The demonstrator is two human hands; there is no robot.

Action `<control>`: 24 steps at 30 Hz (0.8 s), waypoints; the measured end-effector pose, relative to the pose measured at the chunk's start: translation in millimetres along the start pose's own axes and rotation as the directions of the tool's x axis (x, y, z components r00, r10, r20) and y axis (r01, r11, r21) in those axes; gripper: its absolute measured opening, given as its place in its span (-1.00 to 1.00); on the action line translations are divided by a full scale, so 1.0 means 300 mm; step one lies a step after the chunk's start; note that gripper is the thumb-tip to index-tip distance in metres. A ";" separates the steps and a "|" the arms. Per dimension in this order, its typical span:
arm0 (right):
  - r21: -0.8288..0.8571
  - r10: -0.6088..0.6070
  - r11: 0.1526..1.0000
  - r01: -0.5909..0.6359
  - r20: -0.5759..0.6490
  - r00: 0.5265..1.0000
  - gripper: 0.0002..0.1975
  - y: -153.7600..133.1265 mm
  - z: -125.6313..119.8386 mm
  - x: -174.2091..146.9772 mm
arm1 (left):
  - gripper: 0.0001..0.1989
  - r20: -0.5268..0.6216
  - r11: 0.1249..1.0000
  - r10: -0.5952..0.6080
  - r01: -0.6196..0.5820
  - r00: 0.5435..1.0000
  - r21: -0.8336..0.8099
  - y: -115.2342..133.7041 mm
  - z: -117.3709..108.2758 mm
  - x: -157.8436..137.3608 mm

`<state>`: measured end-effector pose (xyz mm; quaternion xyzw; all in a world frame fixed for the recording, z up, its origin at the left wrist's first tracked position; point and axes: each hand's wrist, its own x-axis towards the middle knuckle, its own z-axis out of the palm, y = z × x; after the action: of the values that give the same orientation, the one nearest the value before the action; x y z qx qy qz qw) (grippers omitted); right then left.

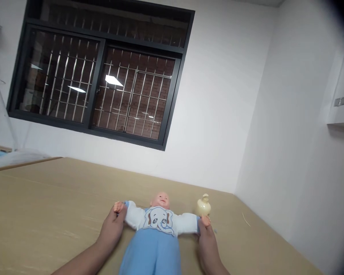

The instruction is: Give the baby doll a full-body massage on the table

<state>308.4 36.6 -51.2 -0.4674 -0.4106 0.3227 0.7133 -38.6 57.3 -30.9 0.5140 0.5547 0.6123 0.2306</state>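
Observation:
A baby doll [158, 225] in a white top with a blue elephant print and blue trousers lies on its back on a tan surface [51, 202], arms spread wide. My left hand [111, 229] grips the doll's wrist on the left side of the view. On the other side, my right hand [208, 238] pinches the doll's other wrist. A small cream-coloured bottle-shaped toy [203, 206] stands just beyond my right hand.
A white wall with a dark-framed barred window [103, 76] rises behind the surface. A clear plastic container [2, 130] stands at the far left. The right wall carries a small shelf [342, 126]. A thin pale strand [245, 219] lies on the surface to the right.

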 end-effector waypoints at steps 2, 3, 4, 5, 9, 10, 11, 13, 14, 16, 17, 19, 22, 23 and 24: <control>0.119 0.153 0.981 -0.152 -0.003 0.988 -0.53 -0.006 0.001 -0.004 | -0.60 -0.028 0.996 -0.090 0.090 0.996 -0.012 -0.022 -0.004 0.015; 0.160 0.204 0.966 -0.201 -0.004 0.979 -0.51 -0.012 0.004 -0.010 | -0.60 -0.028 0.992 -0.126 0.126 0.992 -0.023 -0.030 -0.005 0.019; 0.189 0.221 0.958 -0.217 -0.001 0.975 -0.49 -0.019 0.009 -0.017 | -0.59 -0.023 0.987 -0.157 0.156 0.987 -0.034 -0.035 -0.005 0.022; 0.201 0.224 0.954 -0.220 0.002 0.974 -0.48 -0.027 0.014 -0.024 | -0.58 -0.018 0.983 -0.180 0.179 0.984 -0.038 -0.037 -0.005 0.024; 0.104 0.181 0.978 -0.178 -0.012 0.983 -0.44 -0.047 0.021 -0.028 | -0.54 0.004 0.987 -0.160 0.160 0.987 0.006 -0.030 -0.002 0.019; 0.045 0.153 0.987 -0.152 -0.035 0.988 -0.42 -0.049 0.020 -0.026 | -0.53 0.018 0.992 -0.125 0.125 0.992 0.012 -0.025 -0.002 0.014; -0.026 0.116 0.993 -0.118 -0.058 0.992 -0.40 -0.050 0.019 -0.024 | -0.52 0.042 0.997 -0.079 0.079 0.996 0.006 -0.018 -0.001 0.007; -0.164 0.006 0.986 -0.017 -0.066 0.998 -0.37 -0.050 0.020 -0.029 | -0.49 0.116 0.999 0.035 -0.032 0.993 -0.031 -0.002 0.000 -0.014; -0.216 -0.055 0.975 0.046 -0.038 0.998 -0.37 -0.049 0.023 -0.036 | -0.49 0.161 0.995 0.100 -0.094 0.982 -0.045 0.005 0.001 -0.028; -0.273 -0.169 0.944 0.183 0.075 0.983 -0.40 -0.042 0.034 -0.058 | -0.52 0.255 0.969 0.241 -0.245 0.936 -0.018 0.017 0.005 -0.058; -0.294 -0.221 0.921 0.256 0.147 0.964 -0.42 -0.036 0.040 -0.072 | -0.53 0.298 0.941 0.316 -0.337 0.901 0.019 0.018 0.008 -0.072; -0.352 -0.323 0.837 0.418 0.299 0.898 -0.44 -0.022 0.054 -0.100 | -0.51 0.373 0.838 0.468 -0.536 0.801 0.099 0.014 0.016 -0.095; -0.425 -0.449 0.609 0.669 0.511 0.733 -0.46 0.000 0.072 -0.127 | -0.41 0.442 0.655 0.610 -0.732 0.658 0.187 -0.003 0.030 -0.111; -0.432 -0.467 0.527 0.732 0.572 0.674 -0.47 0.005 0.077 -0.132 | -0.39 0.457 0.611 0.630 -0.764 0.628 0.208 -0.008 0.034 -0.112; -0.436 -0.470 0.455 0.776 0.623 0.625 -0.48 0.009 0.083 -0.134 | -0.38 0.468 0.578 0.643 -0.785 0.606 0.224 -0.011 0.038 -0.113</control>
<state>267.8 13.5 -59.5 -0.4203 -0.7834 -0.0514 0.4551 -17.1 34.4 -48.2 0.8278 0.3613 0.4247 -0.0622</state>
